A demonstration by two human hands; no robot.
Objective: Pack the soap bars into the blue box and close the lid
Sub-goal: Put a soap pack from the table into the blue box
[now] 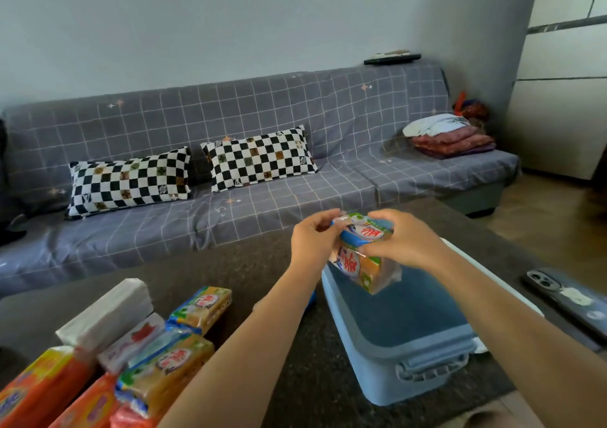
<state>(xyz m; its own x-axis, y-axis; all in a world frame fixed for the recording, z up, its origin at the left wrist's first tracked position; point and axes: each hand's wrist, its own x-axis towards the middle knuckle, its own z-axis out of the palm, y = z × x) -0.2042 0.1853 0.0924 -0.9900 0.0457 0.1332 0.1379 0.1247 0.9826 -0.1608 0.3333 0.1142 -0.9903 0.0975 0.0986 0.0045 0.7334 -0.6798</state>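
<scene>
A wrapped soap bar pack (363, 253), yellow with a blue and green label, hangs tilted above the far end of the open blue box (407, 345). My left hand (313, 240) grips its left side and my right hand (402, 240) grips its right side. The box interior looks bare where it shows. More wrapped soap bars (164, 367) lie on the table at lower left, one apart (202, 307) further back, with orange packs (42, 391) at the corner. No lid can be made out with certainty.
A white tissue pack (105, 312) lies among the soap at lower left. A phone (565, 296) rests on the table right of the box. Behind the dark table (249, 263) stands a grey sofa (262, 115) with two checkered pillows and folded cloth.
</scene>
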